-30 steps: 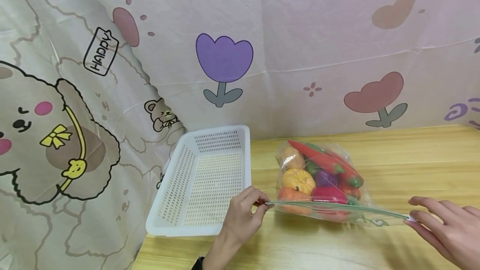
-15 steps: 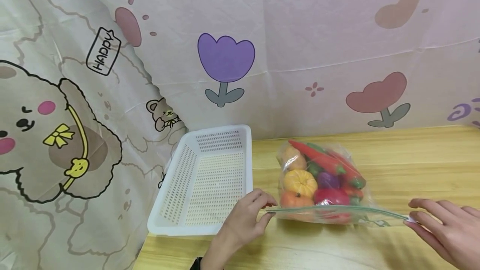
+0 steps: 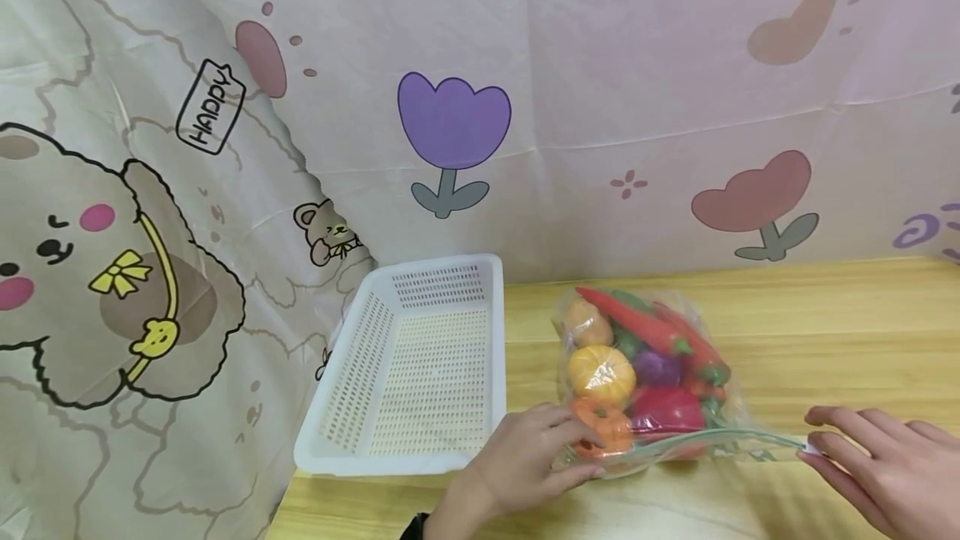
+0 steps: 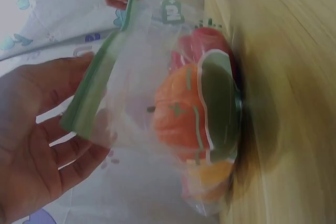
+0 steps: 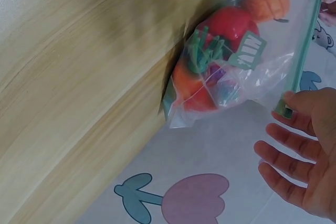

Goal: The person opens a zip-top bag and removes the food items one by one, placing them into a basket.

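A clear zip bag (image 3: 738, 407) with a green zip strip (image 5: 310, 30) lies on the table, full of produce. Through the film show long red chillies (image 3: 633, 319), a yellow pumpkin (image 3: 602, 375), an orange pumpkin (image 4: 178, 106), a purple vegetable (image 3: 658, 367) and a large red vegetable (image 3: 667, 411). My right hand (image 3: 877, 461) pinches the white slider at the strip's right end between thumb and index finger, its other fingers spread. My left hand (image 3: 528, 452) is at the strip's left end, thumb and loosely extended fingers on either side of the bag's mouth.
A white perforated plastic basket (image 3: 390, 463) stands left of the bag, close to my left forearm. The wooden table (image 3: 832, 323) meets a printed cloth (image 3: 600, 65) at the back. More printed cloth hangs on the left.
My left hand has loosened its pinch on the strip's left end and moved right, over the bag's mouth. The strip now bows instead of running nearly straight. My right hand keeps its pinch.
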The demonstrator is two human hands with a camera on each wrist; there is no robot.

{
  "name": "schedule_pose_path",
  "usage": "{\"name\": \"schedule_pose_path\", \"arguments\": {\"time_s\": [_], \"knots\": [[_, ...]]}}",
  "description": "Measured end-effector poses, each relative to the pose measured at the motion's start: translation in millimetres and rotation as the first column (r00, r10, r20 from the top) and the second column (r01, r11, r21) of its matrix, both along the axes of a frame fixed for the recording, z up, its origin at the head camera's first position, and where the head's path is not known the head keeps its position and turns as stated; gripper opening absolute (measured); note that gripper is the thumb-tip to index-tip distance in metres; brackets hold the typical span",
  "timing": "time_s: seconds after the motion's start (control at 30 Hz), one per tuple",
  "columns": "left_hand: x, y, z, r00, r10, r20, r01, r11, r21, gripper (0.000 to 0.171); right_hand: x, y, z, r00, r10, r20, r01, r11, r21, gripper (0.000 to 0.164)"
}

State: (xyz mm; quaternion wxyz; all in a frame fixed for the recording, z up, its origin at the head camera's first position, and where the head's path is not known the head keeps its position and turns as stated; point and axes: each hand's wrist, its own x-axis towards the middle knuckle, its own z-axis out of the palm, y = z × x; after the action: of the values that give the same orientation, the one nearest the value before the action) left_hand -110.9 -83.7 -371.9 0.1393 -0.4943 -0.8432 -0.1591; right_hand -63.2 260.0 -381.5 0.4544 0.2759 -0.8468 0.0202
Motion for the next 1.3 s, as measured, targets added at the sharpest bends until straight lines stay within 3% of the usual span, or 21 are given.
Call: {"name": "schedule_pose_path", "arguments": {"time_s": [0.2,0.4,0.6,0.83,1.13,1.3], "knots": [[-1.6,9,0.2,0.998,-0.009,-0.059,0.007,1.000,-0.028,0.019,1.7,-1,-2.1,1.000,0.008,0.001,-0.008,1.000,-0.016,0.060],[-3.2,15,3.4,1.000,-0.018,-0.024,0.016,0.998,-0.067,0.009,3.9,-2,-3.2,1.000,0.004,0.013,-0.004,1.000,-0.025,0.059],[-5.7,18,5.3,0.997,-0.068,0.022,0.068,0.998,0.007,0.005,4.7,-1,-4.8,1.000,0.004,0.030,-0.004,1.000,-0.013,0.058],[-7.5,18,7.9,0.995,-0.090,0.049,0.083,0.988,0.130,0.012,2.9,-3,-4.8,0.997,0.017,0.077,-0.019,1.000,0.024,0.060],[-9.9,21,13.5,0.995,-0.075,-0.071,0.087,0.977,0.195,0.013,0.2,-32,8.7,0.986,0.009,0.166,-0.016,0.999,0.039,0.061],[-12.4,19,17.0,0.987,-0.071,-0.147,0.102,0.970,0.221,0.013,-10.5,-52,16.9,0.983,0.009,0.185,-0.016,0.999,0.036,0.065]]}}
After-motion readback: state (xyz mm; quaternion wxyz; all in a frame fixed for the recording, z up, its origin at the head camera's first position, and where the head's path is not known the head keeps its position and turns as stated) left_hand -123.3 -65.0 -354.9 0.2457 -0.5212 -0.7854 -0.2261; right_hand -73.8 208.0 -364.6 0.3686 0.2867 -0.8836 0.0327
